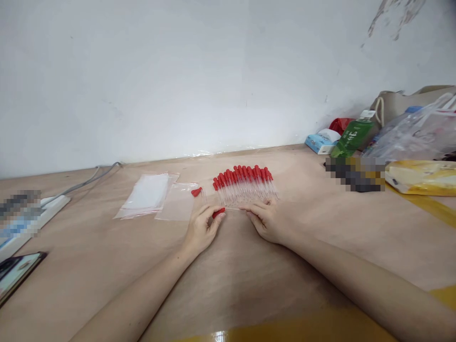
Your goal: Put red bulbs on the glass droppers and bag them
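Observation:
Between my hands lies a glass dropper with a red rubber bulb point(218, 213), its thin clear tube pointing right. My left hand point(204, 228) pinches the red bulb. My right hand point(265, 221) has its fingertips closed at the far end of the tube. Just beyond, a row of similar droppers point(245, 178) lies side by side, red bulbs away from me and clear tubes toward me. Another red bulb point(196, 192) lies beyond my left hand, near a clear zip bag point(176, 204); its tube is partly hidden.
A stack of clear zip bags point(144, 194) lies at the left. Farther left are a power strip point(53, 213) with a grey cable and a phone point(21, 270). At the right stand a green bottle point(354, 137), a blue tissue pack point(320, 142) and plastic bags point(416, 133) against the wall.

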A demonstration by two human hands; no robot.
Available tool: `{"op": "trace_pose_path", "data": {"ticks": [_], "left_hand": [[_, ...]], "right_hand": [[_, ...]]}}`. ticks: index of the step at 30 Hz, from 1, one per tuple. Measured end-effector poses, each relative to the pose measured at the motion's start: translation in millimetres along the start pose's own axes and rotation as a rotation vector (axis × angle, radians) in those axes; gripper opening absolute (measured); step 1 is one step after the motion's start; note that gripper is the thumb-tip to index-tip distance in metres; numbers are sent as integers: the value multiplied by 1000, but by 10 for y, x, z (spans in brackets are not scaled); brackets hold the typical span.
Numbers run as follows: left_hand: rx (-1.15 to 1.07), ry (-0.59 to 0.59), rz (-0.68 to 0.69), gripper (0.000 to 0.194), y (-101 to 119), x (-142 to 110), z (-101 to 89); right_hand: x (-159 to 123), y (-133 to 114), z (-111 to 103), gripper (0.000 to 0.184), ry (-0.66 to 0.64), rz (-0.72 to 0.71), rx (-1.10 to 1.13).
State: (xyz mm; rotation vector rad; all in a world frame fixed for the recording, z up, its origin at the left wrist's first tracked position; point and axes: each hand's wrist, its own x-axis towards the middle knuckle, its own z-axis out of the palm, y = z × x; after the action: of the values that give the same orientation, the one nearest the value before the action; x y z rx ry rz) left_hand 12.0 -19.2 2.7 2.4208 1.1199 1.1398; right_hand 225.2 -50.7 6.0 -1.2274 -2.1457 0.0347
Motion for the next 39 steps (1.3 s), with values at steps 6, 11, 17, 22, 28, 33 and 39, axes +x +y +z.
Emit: {"op": "trace_pose_path", "data": {"ticks": [6,11,17,22,28,33,39], "left_hand": [[-24,-17,53,15,-11,-18,-17],[17,-45,201,15,-20,-49,-43],[169,-139,335,14,-54,-57,-48],[208,-139,346,11,-41,-64,-56],[200,-148,360,9,5,-70,-60],[204,-151,389,8,13,-64,-60],[214,-163,390,9,-14,-73,-43]], "right_hand": [[12,24,-5,24,24,-71,11],[46,106,-16,27,-9,-141,-29],[45,127,1,32,35,-278,-175],[21,64,31,27,128,-343,-240],[31,2,64,22,135,-348,-193],[44,-25,109,23,95,-346,-167],[68,-13,141,23,57,-332,-147]]}}
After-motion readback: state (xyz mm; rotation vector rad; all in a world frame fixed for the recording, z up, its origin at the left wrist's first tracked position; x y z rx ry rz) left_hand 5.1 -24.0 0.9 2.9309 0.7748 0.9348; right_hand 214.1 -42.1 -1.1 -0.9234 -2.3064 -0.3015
